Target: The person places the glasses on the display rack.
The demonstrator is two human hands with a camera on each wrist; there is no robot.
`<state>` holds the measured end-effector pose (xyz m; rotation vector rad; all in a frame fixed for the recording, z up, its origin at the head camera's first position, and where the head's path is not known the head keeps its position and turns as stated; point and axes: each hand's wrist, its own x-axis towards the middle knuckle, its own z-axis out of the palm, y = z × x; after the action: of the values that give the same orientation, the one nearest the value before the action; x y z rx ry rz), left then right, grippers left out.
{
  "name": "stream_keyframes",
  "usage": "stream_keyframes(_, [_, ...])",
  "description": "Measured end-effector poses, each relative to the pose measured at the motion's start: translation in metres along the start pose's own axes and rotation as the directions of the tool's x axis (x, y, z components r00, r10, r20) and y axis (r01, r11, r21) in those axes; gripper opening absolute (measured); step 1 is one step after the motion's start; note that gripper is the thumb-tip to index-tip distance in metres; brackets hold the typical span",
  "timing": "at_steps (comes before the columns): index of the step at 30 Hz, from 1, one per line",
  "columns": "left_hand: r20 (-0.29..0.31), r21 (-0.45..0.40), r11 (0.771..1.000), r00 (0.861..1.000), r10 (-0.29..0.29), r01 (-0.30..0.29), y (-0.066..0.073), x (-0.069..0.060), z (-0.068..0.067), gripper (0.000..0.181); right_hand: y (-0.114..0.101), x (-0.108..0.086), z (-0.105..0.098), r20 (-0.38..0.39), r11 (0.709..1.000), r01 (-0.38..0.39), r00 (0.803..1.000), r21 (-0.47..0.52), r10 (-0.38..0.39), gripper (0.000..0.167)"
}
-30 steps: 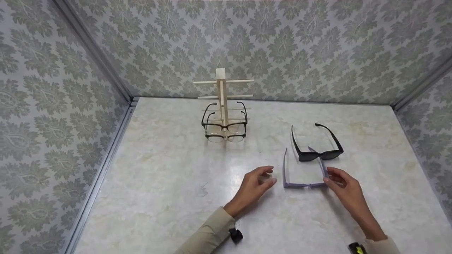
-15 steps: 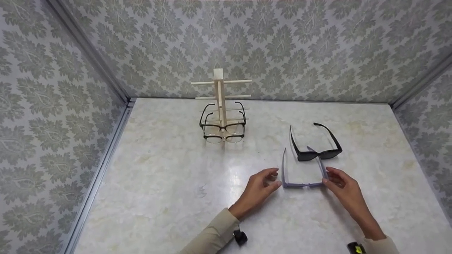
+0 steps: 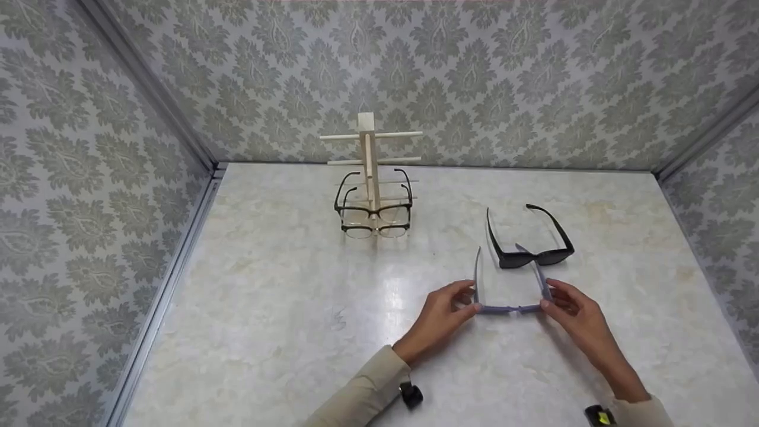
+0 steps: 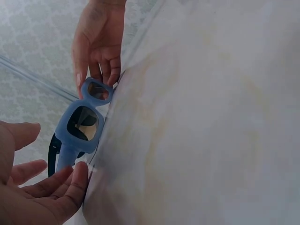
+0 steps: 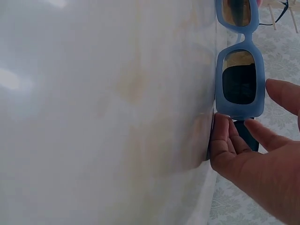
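Blue-framed sunglasses point(image 3: 498, 309) rest on the table with the temples spread toward the back. My right hand point(image 3: 580, 317) pinches their right corner, the thumb at the front and the fingers beside the temple. At the left corner is my left hand point(image 3: 442, 317), its fingers against the temple. The left wrist view shows the left thumb point(image 4: 26, 133) apart from the blue frame point(image 4: 83, 129). Black sunglasses point(image 3: 536, 259) lie just behind, close to the blue right temple; the right wrist view shows a dark patch through the blue pair's lens point(image 5: 240, 84).
A wooden display stand point(image 3: 367, 148) with crossing rods is at the back centre. Two pairs of dark-rimmed eyeglasses point(image 3: 375, 212) hang on its lower rods. Patterned panels point(image 3: 445, 77) enclose the marbled table point(image 3: 267, 284) at the back and sides.
My left hand has moved right until its fingers reach the left temple of the blue sunglasses. The right hand and both pairs of sunglasses have stayed nearly still.
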<state>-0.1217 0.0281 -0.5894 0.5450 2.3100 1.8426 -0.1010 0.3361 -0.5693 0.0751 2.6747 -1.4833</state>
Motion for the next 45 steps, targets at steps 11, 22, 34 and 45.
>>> stream_keyframes(11, [-0.001,-0.031,0.998,0.999,-0.053,0.053,0.004,0.003,0.006,0.045,0.001,-0.006,0.002,0.001,0.999,0.033,0.999,0.024,-0.033,0.055])
stream_keyframes(22, [-0.024,-0.011,0.999,0.998,-0.050,0.050,0.002,-0.003,0.002,0.038,-0.007,-0.015,0.010,-0.013,0.998,0.037,0.999,0.057,-0.037,0.053])
stream_keyframes(34, [0.001,-0.040,0.998,0.999,-0.050,0.050,0.007,-0.010,0.005,0.036,-0.004,-0.033,0.010,-0.025,0.999,-0.033,0.999,0.036,0.034,0.056])
stream_keyframes(45, [0.049,-0.009,0.998,0.997,-0.063,0.064,0.013,-0.020,-0.002,0.039,-0.013,-0.049,0.015,-0.020,0.997,-0.083,0.996,-0.011,0.082,0.056])
